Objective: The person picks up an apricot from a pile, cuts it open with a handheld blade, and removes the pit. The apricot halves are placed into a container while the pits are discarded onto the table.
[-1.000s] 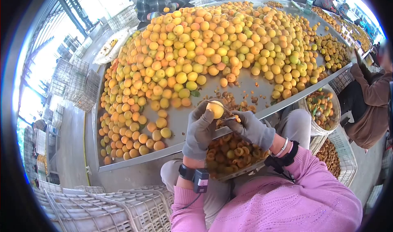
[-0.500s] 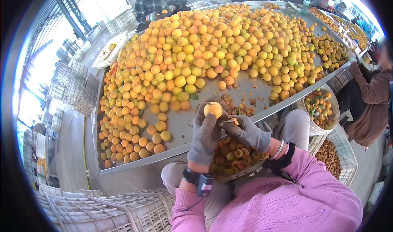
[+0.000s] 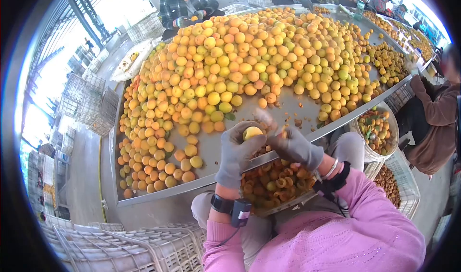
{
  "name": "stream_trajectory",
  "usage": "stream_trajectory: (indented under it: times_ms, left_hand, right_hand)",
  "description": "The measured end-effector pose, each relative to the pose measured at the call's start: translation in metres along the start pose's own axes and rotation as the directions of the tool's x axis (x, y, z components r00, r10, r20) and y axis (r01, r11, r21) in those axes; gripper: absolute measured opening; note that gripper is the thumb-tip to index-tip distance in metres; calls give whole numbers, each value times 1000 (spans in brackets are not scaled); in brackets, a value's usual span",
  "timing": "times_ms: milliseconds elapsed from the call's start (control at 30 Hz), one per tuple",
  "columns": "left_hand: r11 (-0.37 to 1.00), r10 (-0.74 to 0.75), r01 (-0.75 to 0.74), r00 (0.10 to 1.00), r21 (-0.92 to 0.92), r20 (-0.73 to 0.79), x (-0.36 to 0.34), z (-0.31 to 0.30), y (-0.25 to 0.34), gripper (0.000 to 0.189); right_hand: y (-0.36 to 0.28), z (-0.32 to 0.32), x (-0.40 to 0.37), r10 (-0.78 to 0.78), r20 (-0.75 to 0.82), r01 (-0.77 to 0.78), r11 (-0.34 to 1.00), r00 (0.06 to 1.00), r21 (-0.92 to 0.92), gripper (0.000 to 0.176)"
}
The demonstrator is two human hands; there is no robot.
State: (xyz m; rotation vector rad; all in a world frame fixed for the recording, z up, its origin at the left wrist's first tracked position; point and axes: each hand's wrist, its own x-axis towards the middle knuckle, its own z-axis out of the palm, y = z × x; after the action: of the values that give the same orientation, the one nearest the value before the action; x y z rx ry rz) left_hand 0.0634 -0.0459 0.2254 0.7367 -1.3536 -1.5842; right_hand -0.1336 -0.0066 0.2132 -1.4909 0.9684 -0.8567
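My left hand (image 3: 235,152), in a grey glove, is closed around a yellow-orange fruit (image 3: 252,133) above the near edge of the metal table (image 3: 211,177). Beside it, my gloved right hand (image 3: 297,148) is closed, its fingers close to the fruit; motion blur hides what they hold. A large heap of yellow and orange fruit (image 3: 216,65) covers much of the table. Under my hands, a crate holds opened and halved fruit (image 3: 276,184).
White plastic crates (image 3: 129,248) stand at the lower left, more (image 3: 86,99) at the far left. At right are a bucket of fruit (image 3: 374,130) and a crate of brown pieces (image 3: 388,183). People sit across the table and a person in brown (image 3: 437,113) at right.
My right hand has moved slightly, its fingers now blurred near the fruit. The fruit in my left hand has turned and sits lower. Across the table, a co-worker's gloved hand has shifted.
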Motion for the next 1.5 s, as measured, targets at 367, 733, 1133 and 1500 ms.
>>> stream_trajectory:
  times_ms: [367,733,1133,1500]
  left_hand:
    - [717,435,-300,898,629,-67,-9,36,-14,33]
    - [993,115,-99,934,65,-338,-5,36,-49,29]
    - [965,168,-165,986,203,2,-19,36,-30,29]
    - [755,-343,298,939,-584,36,-15,28,-34,40]
  right_hand:
    - [-7,25,39,85,-595,193,901,800,388,27]
    - [-21,34,43,-443,-592,137,861,673,-489,13]
    - [10,-6,38,40,-474,257,798,880,545,12]
    - [1,16,-7,84,-481,77,949,872,306,21]
